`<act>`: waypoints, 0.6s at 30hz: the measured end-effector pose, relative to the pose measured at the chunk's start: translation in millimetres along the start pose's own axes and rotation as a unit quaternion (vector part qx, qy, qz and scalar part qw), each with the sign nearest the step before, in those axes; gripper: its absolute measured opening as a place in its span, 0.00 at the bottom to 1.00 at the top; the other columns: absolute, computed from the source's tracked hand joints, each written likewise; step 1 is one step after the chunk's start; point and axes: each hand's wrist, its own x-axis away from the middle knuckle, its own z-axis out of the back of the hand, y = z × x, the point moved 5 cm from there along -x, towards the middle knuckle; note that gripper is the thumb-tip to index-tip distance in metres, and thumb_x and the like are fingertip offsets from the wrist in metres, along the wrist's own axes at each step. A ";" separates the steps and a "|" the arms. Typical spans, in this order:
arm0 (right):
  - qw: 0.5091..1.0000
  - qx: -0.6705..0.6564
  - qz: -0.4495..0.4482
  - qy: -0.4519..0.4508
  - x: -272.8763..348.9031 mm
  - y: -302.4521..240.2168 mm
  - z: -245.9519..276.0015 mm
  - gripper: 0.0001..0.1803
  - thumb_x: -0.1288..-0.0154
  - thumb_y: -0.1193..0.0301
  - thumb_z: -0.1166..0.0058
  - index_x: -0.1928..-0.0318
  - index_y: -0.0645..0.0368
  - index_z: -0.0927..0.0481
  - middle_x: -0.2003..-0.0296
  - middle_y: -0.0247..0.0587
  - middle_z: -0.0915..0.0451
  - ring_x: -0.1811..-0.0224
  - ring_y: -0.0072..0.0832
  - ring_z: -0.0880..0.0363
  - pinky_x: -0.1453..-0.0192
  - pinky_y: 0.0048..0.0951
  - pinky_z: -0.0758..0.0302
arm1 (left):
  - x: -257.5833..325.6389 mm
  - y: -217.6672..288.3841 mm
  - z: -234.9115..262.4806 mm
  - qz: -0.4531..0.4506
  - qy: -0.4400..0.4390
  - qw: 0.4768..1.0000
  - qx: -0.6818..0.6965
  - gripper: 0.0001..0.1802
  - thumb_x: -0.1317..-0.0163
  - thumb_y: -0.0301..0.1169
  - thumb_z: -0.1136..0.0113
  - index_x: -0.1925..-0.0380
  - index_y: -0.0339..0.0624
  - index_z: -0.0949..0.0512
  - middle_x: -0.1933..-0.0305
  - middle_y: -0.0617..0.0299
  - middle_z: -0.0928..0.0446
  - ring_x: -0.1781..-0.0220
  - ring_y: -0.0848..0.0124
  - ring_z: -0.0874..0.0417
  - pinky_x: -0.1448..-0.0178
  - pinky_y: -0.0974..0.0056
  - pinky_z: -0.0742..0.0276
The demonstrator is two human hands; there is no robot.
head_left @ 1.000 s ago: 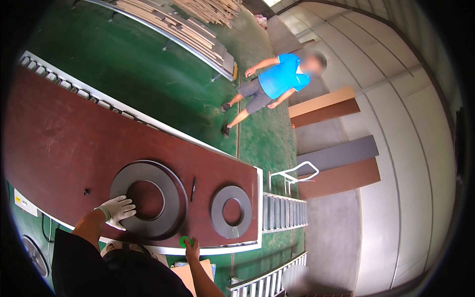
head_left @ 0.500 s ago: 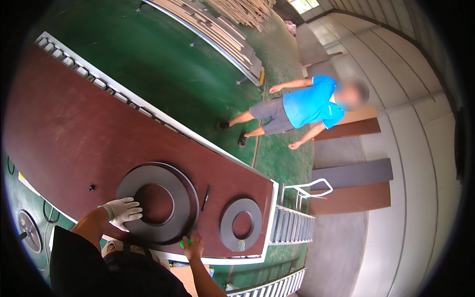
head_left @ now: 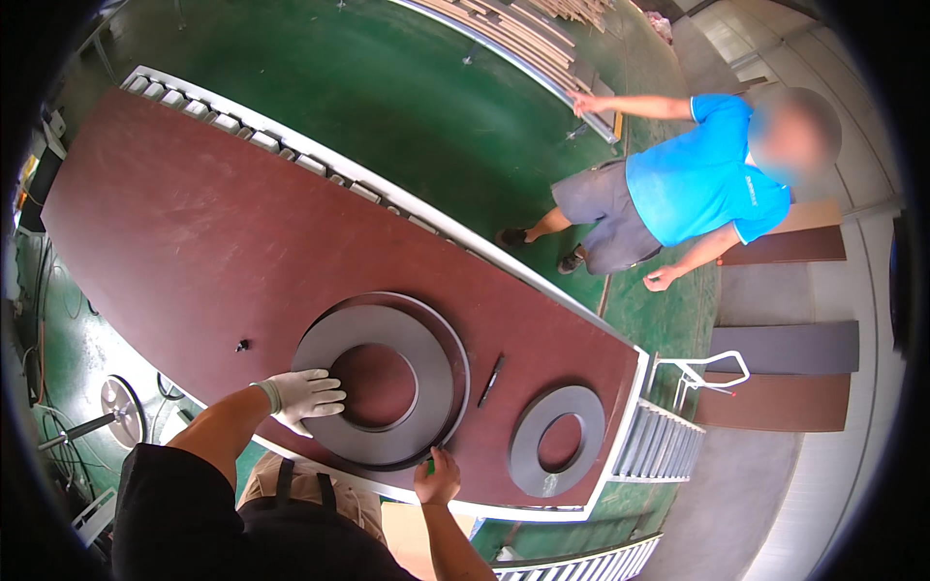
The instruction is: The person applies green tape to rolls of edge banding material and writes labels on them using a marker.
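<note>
A large flat grey ring [head_left: 434,387] lies on the red-brown tabletop [head_left: 213,252]. Past its far right side shows the dark rim of another round piece [head_left: 463,339] beneath it. My left hand [head_left: 308,397], in a whitish glove, rests on the ring's left side with its fingers stretched out. At the ring's near right edge, my bare right hand [head_left: 438,477] is closed around a small green object [head_left: 430,467], mostly hidden by the fingers. To the right lies a smaller grey ring [head_left: 523,445]. Between the rings is a black marker-like pen [head_left: 491,381].
A small black object [head_left: 242,345] lies left of the large ring. Rollers [head_left: 228,124] line the far table edge. A person in a blue shirt [head_left: 688,184] stands beyond it. Right of the table are a white-framed cart [head_left: 702,368] and a roller conveyor [head_left: 659,441].
My view has shifted, so the table sits farther right in it. The other person has come closer and raised one arm outward. My right hand has moved slightly along the ring's edge.
</note>
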 end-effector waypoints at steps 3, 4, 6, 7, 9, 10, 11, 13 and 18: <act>0.999 -0.023 0.040 -0.007 -2.1 -3.3 7.5 0.22 0.43 0.65 0.39 0.46 0.52 0.11 0.46 0.51 0.13 0.49 0.53 0.13 0.44 0.50 0.15 | -1.0 0.1 -7.4 0.003 -0.006 1.000 0.002 0.51 0.38 0.72 0.40 0.25 0.49 0.29 0.20 0.53 0.31 0.18 0.49 0.33 0.16 0.39 0.41; 0.998 -0.031 0.055 -0.012 -0.5 -1.3 6.7 0.22 0.43 0.66 0.39 0.46 0.52 0.11 0.46 0.52 0.13 0.50 0.53 0.13 0.44 0.50 0.15 | -0.6 1.4 -4.8 0.005 -0.003 1.000 0.005 0.51 0.38 0.72 0.40 0.25 0.49 0.30 0.20 0.53 0.31 0.18 0.49 0.33 0.16 0.39 0.42; 0.996 -0.051 0.073 -0.012 4.3 1.5 5.4 0.23 0.44 0.66 0.40 0.46 0.53 0.11 0.46 0.55 0.13 0.51 0.55 0.12 0.45 0.51 0.15 | 0.1 1.3 -3.4 0.006 -0.026 0.999 -0.019 0.52 0.39 0.73 0.40 0.24 0.50 0.30 0.19 0.53 0.32 0.17 0.48 0.34 0.15 0.38 0.43; 0.995 -0.057 0.080 -0.007 3.5 1.7 6.2 0.22 0.44 0.67 0.40 0.47 0.53 0.11 0.46 0.55 0.13 0.51 0.55 0.12 0.45 0.51 0.15 | 0.0 0.1 -6.7 0.007 -0.018 1.000 -0.017 0.52 0.39 0.73 0.40 0.24 0.50 0.30 0.19 0.53 0.32 0.18 0.48 0.34 0.15 0.38 0.43; 0.995 -0.063 0.083 0.001 6.0 6.2 3.8 0.23 0.44 0.67 0.41 0.47 0.53 0.11 0.46 0.56 0.13 0.50 0.56 0.12 0.44 0.52 0.15 | 0.0 0.4 -10.8 0.012 -0.015 1.000 -0.017 0.52 0.40 0.73 0.40 0.24 0.50 0.30 0.20 0.53 0.31 0.18 0.48 0.34 0.15 0.38 0.43; 0.994 -0.064 0.090 0.002 4.5 2.5 6.2 0.23 0.44 0.68 0.41 0.47 0.54 0.11 0.46 0.55 0.13 0.49 0.55 0.12 0.44 0.51 0.14 | 1.1 1.8 -10.3 0.017 -0.020 0.999 -0.020 0.52 0.40 0.73 0.39 0.24 0.50 0.30 0.20 0.54 0.31 0.18 0.48 0.34 0.15 0.38 0.43; 0.994 -0.068 0.083 -0.001 2.6 -0.8 5.6 0.22 0.44 0.69 0.41 0.47 0.54 0.11 0.47 0.55 0.12 0.49 0.54 0.12 0.45 0.51 0.14 | 2.6 2.6 -9.4 0.023 -0.026 0.999 -0.030 0.53 0.42 0.73 0.38 0.24 0.51 0.30 0.20 0.54 0.31 0.17 0.49 0.34 0.15 0.39 0.44; 0.994 -0.067 0.088 0.017 -2.6 -4.5 9.2 0.21 0.45 0.71 0.42 0.49 0.56 0.10 0.48 0.52 0.12 0.52 0.52 0.11 0.48 0.49 0.14 | -0.2 4.0 -5.4 0.035 -0.049 0.998 -0.027 0.54 0.41 0.72 0.39 0.23 0.50 0.32 0.19 0.52 0.32 0.16 0.49 0.37 0.13 0.39 0.48; 0.995 -0.073 0.067 0.026 -4.1 -1.9 12.4 0.20 0.47 0.70 0.41 0.52 0.54 0.11 0.54 0.43 0.11 0.56 0.47 0.11 0.52 0.48 0.15 | -5.1 7.0 -5.6 0.033 -0.024 0.998 -0.048 0.53 0.44 0.73 0.36 0.26 0.50 0.28 0.21 0.52 0.30 0.18 0.50 0.34 0.14 0.40 0.48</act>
